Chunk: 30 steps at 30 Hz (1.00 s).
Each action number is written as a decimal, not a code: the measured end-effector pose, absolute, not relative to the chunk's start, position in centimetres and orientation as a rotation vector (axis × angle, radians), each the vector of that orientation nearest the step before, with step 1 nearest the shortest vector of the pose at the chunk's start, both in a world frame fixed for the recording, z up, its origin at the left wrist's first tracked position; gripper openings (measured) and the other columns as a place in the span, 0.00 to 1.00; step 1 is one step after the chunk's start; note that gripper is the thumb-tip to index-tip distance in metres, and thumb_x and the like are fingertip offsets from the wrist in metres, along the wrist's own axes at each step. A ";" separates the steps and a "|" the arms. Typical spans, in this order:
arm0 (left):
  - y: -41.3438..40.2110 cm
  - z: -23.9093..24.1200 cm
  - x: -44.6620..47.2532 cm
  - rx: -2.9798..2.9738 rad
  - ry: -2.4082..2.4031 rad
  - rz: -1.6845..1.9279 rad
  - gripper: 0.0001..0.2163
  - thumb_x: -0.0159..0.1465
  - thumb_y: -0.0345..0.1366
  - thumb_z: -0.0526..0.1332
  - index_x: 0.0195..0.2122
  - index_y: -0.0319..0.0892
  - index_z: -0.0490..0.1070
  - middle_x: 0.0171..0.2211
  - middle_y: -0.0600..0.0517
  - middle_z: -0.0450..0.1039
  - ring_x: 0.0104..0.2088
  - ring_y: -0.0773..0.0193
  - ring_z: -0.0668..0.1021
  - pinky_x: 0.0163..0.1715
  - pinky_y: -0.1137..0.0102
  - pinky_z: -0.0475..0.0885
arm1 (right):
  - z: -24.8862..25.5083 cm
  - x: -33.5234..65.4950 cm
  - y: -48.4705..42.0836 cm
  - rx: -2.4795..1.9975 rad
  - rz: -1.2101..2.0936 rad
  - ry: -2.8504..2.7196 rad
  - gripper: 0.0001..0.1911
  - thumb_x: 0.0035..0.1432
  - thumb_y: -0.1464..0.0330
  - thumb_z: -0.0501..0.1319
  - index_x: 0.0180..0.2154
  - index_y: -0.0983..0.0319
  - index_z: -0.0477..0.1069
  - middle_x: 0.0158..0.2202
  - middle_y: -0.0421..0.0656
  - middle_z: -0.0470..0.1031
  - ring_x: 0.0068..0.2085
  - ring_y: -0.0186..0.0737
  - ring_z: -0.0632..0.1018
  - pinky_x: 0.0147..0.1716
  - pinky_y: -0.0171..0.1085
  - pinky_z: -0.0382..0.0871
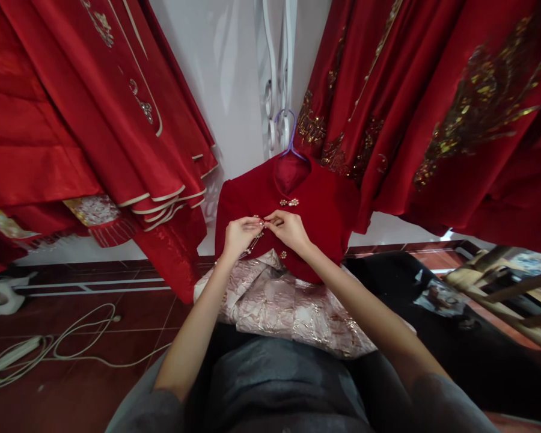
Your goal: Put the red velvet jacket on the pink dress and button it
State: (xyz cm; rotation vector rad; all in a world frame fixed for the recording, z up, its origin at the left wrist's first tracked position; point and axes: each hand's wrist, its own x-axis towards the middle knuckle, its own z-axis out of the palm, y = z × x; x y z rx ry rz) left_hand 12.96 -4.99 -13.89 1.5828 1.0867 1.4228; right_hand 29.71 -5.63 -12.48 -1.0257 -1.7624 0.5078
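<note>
A red jacket (329, 198) hangs in front of me on a purple hanger (291, 139). Below its collar sits a closed pearl-and-gold clasp (289, 202); another ornament (283, 255) shows lower on the front. My left hand (243, 234) pinches a beaded clasp (262, 224) on the jacket's front edge, with a beaded strand (253, 244) hanging beneath the fingers. From the other side, my right hand (289, 230) pinches at the same clasp. Fingertips of both hands meet and partly hide it. Pale pink brocade fabric (293, 307) lies under the jacket, over my lap.
Red embroidered garments (130, 132) hang at left, and red sequined ones (415, 120) at right. A white metal rack (275, 72) stands behind. On the tiled floor lies a white cable (79, 331). A plastic bag (442, 297) rests on a black surface near a wooden frame (500, 288).
</note>
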 end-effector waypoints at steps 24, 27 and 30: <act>-5.2 -13.9 12.9 1.614 1.124 1.411 0.15 0.48 0.37 0.70 0.36 0.34 0.78 0.33 0.43 0.80 0.34 0.58 0.81 0.41 0.62 0.77 | -11.6 30.2 -6.0 -1.047 0.510 -1.811 0.06 0.52 0.73 0.64 0.35 0.65 0.77 0.28 0.42 0.79 0.30 0.34 0.79 0.33 0.31 0.72; -5.2 -13.8 12.9 1.596 1.125 1.418 0.15 0.47 0.36 0.70 0.35 0.34 0.78 0.33 0.43 0.80 0.34 0.59 0.81 0.42 0.62 0.77 | -11.6 30.2 -5.8 -1.046 0.504 -1.829 0.07 0.52 0.73 0.65 0.36 0.63 0.77 0.29 0.41 0.79 0.30 0.34 0.79 0.34 0.31 0.72; -5.3 -13.6 13.0 1.548 1.124 1.422 0.14 0.46 0.35 0.70 0.34 0.35 0.77 0.33 0.44 0.80 0.34 0.59 0.81 0.42 0.62 0.76 | -11.8 30.3 -5.6 -1.048 0.497 -1.850 0.07 0.52 0.74 0.65 0.36 0.62 0.77 0.29 0.41 0.79 0.30 0.34 0.79 0.34 0.32 0.72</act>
